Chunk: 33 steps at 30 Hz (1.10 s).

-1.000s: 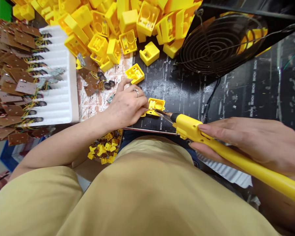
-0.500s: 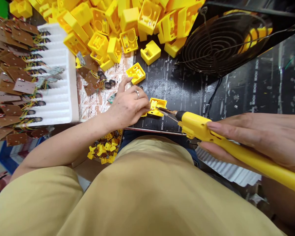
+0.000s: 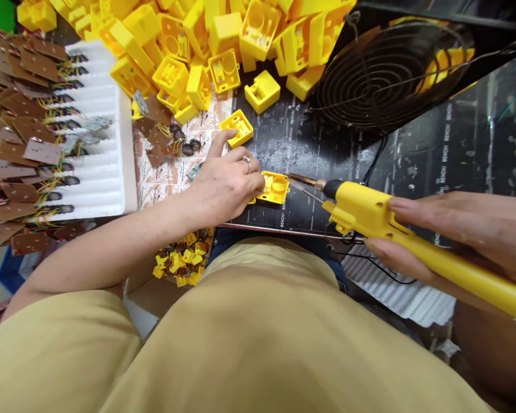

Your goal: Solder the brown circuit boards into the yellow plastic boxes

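So the right hand point(image 3: 464, 223) has a firm grip on a chunky yellow soldering iron point(image 3: 365, 209), and its metal tip is right by the far right corner of a little open yellow case point(image 3: 276, 188). Can't tell from where I'm standing if it's actually touching. That case is lying open side up near the front edge of the black worktop point(image 3: 322, 140). The left hand point(image 3: 227, 186), the one with a ring point(image 3: 246, 163) on it, is curled over the case's left end, but honestly I can't tell whether it's pinching anything under there. Its index finger sticks out toward a second open case point(image 3: 239, 127) just beyond. Behind all that there's a big messy pile of yellow cases point(image 3: 223, 37), with a black fan point(image 3: 370, 83) to the right. Off to the left, a bunch of brown circuit boards point(image 3: 26, 109) sits along a ridged white foam tray point(image 3: 126, 149)
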{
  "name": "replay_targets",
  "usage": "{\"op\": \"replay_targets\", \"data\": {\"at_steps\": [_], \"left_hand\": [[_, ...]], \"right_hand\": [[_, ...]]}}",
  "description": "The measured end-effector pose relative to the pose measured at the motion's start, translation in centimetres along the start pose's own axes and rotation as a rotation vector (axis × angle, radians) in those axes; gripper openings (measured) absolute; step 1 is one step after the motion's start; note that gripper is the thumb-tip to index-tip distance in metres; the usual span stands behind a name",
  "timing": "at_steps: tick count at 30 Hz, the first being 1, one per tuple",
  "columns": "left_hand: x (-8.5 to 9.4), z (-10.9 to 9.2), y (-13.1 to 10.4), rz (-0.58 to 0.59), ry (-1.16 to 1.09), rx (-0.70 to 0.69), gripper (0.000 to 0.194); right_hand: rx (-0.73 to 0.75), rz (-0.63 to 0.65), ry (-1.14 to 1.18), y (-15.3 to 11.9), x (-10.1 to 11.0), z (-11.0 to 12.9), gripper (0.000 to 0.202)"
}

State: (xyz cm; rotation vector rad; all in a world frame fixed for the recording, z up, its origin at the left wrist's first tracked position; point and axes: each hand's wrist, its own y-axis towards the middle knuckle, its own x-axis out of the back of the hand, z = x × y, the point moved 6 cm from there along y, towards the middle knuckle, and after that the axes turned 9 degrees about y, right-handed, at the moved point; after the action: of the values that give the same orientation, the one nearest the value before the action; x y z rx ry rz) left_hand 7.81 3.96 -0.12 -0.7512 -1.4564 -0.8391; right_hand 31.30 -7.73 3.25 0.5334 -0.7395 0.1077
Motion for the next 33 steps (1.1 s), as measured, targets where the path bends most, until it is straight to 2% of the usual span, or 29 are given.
{"op": "replay_targets", "data": {"at_steps": [5, 12, 19, 24, 28, 33], "left_hand": [[-0.1, 0.0, 0.0, -0.014, 0.01, 0.002, 0.031], [-0.2, 0.0, 0.0, 0.042, 0.052, -0.029, 0.034], [-0.4, 0.0, 0.1, 0.019, 0.006, -0.001, 0.031], [-0.1, 0.1, 0.1, 0.023, -0.049, 0.036, 0.029], [0.0, 0.3, -0.3, 0.011, -0.088, 0.072, 0.027], [-0.1, 1.1, -1.0, -0.069, -0.126, 0.16, 0.025]], "right_hand": [[0.026, 0.028, -0.002, 0.0, -0.2, -0.2, 0.068], [0.015, -0.021, -0.048, 0.1, -0.6, 0.4, 0.067], [0.105, -0.029, -0.022, 0.5, -0.6, 0.7, 0.07], [0.032, 0.003, -0.035, 0.5, -0.9, 0.5, 0.049], [-0.001, -0.042, -0.079, -0.1, -1.0, -0.2, 0.032], [-0.057, -0.003, -0.062, -0.7, -1.7, -1.4, 0.049]]}}
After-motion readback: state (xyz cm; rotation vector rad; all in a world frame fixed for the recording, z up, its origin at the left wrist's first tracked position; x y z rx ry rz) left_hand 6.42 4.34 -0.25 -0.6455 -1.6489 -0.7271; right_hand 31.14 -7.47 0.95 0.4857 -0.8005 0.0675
